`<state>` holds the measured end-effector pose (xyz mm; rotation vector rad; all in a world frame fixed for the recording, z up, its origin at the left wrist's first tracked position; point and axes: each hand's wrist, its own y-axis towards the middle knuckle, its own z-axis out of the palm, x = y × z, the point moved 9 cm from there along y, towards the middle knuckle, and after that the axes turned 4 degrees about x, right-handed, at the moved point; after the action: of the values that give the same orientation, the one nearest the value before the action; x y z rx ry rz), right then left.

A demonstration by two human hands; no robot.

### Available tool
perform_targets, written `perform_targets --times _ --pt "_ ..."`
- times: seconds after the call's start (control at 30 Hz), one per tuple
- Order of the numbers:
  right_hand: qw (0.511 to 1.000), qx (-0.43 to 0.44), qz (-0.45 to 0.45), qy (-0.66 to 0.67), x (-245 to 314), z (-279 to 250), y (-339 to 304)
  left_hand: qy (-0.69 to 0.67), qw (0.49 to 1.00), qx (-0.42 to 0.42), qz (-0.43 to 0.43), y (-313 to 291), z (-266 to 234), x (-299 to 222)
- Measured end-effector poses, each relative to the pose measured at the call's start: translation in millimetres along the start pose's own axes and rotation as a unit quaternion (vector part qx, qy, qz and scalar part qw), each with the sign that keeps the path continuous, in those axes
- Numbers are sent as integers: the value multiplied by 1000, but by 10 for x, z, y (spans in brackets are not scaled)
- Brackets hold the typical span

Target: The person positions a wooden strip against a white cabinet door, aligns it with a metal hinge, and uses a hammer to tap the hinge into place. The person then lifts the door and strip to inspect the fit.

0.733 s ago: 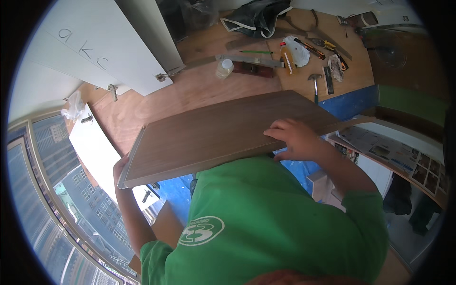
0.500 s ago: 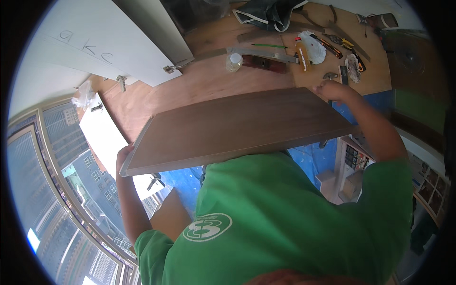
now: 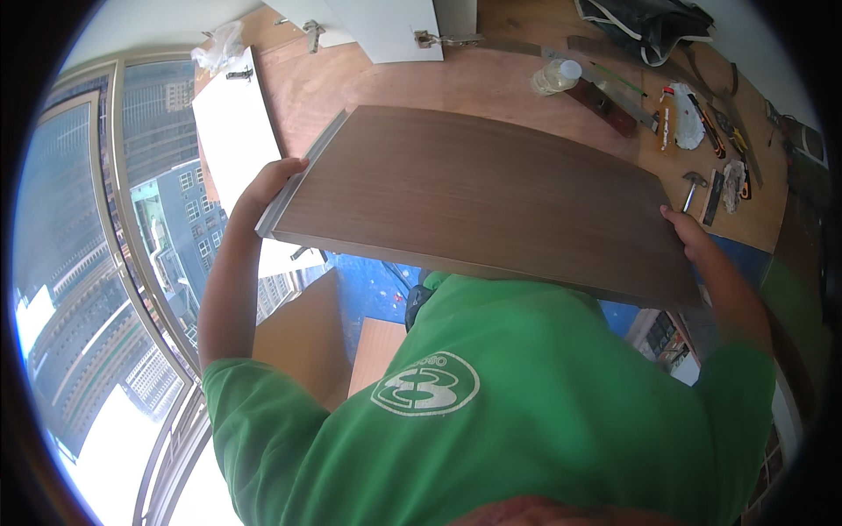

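Observation:
A brown wood-grain cabinet door panel [image 3: 478, 206] spans the space in front of my body, held between both hands. A pale metal strip [image 3: 303, 175] runs along its left end. My left hand [image 3: 274, 181] grips that end, the thumb over the strip and the other fingers hidden beneath. At the opposite end, my right hand [image 3: 688, 232] is closed on the right edge, its thumb on the upper face. The panel's near edge is close to my green shirt, and its left end points slightly away from me.
Beyond the panel is a wooden worktop [image 3: 403, 88] with a clear plastic jar [image 3: 556, 77], a hammer [image 3: 693, 188], an orange bottle [image 3: 666, 118] and a dark bag [image 3: 649, 26]. White hinged panels [image 3: 386, 26] stand at the back. Windows [image 3: 105, 219] line the left; blue sheeting [image 3: 360, 289] lies below.
My view has turned, so the worktop things appear further right. The panel's left end has swung away from me and its right end closer. Both hands keep hold.

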<state>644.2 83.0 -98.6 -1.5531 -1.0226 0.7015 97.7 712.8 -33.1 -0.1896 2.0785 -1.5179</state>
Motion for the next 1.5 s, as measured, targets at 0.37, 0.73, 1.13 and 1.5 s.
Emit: perform_targets --times 0.37,0.73,1.13,1.5 --pt "959 -179 -151 157 -166 -373 -373 -65 988 -6 137 26 -282 -305" --pt "768 -210 -362 485 610 226 -1688 -287 912 -110 272 -22 -545 -355" --pt "715 -167 -397 551 949 598 -1152 -345 833 -219 373 265 -883 171" --pt "620 50 -503 600 673 516 -22 -277 812 -291 423 662 -1188 601"
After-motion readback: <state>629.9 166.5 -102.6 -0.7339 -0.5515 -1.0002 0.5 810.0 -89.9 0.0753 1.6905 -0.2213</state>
